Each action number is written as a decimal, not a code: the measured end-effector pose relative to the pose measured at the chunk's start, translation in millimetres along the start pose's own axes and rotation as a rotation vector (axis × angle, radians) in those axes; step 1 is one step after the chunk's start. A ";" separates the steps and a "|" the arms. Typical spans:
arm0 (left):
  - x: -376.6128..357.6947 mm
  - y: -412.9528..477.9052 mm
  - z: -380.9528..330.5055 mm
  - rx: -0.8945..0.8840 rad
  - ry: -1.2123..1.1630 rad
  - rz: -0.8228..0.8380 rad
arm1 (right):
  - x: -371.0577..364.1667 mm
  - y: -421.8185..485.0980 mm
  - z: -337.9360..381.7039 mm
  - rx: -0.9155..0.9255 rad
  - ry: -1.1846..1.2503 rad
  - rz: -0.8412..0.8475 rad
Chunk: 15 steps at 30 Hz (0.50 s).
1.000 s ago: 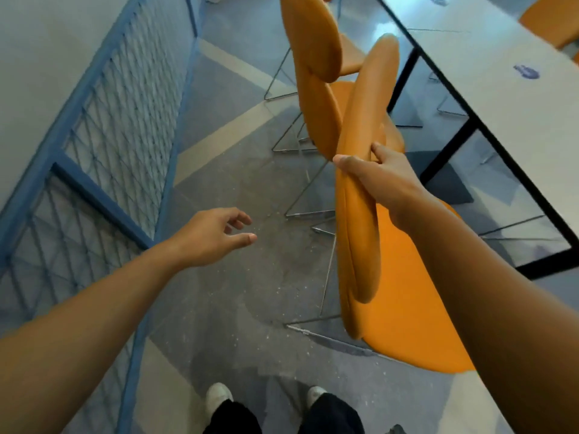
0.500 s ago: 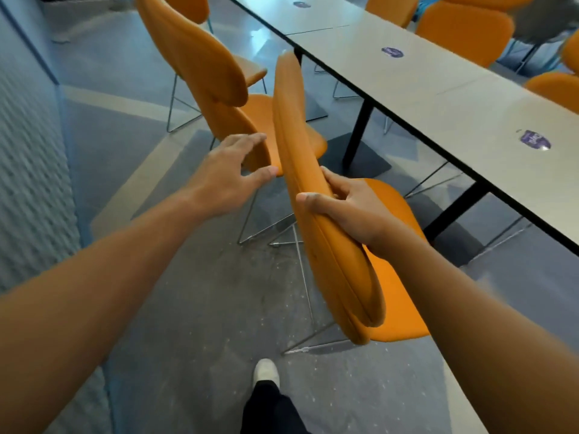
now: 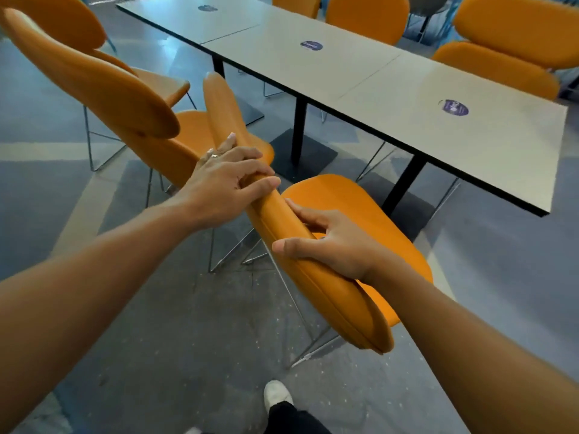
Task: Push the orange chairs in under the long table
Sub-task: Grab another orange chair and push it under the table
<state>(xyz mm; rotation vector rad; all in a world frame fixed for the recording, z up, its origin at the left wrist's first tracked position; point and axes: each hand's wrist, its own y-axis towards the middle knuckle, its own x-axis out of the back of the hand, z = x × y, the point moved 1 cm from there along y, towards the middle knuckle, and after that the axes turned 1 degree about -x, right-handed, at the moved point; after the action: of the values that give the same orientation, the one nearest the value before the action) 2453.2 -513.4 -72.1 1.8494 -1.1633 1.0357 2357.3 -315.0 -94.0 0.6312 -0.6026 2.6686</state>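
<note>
Gripping the backrest of the nearest orange chair [image 3: 313,261] with both hands: left hand [image 3: 225,180] wrapped over its top edge, right hand [image 3: 335,242] clasping it lower down; seat sitting just short of the surface [image 3: 391,98] edge at two o'clock, second chair [image 3: 103,86] standing at ten o'clock

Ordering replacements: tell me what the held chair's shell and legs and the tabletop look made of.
Chair shell: smooth orange vinyl or leather-like cover, going by its seam line. Legs: thin shiny metal rod. Tabletop: pale matte laminate, apparently, with a dark edge.
</note>
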 end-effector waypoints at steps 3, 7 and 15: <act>-2.9 5.0 9.9 -0.093 0.004 0.006 | -0.5 -4.8 3.9 -0.042 0.025 -0.012; -9.6 9.3 18.7 -0.175 0.023 -0.013 | -6.3 -12.7 12.6 -0.116 0.016 -0.075; 5.5 17.1 41.1 -0.388 0.081 0.103 | -36.1 -41.1 31.5 -0.286 -0.204 -0.382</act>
<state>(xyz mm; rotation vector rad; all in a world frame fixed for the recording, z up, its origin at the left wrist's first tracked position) 2449.3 -556.9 -82.4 1.4462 -1.3161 0.8590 2415.4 -302.5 -72.6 0.8436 -0.8083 2.1320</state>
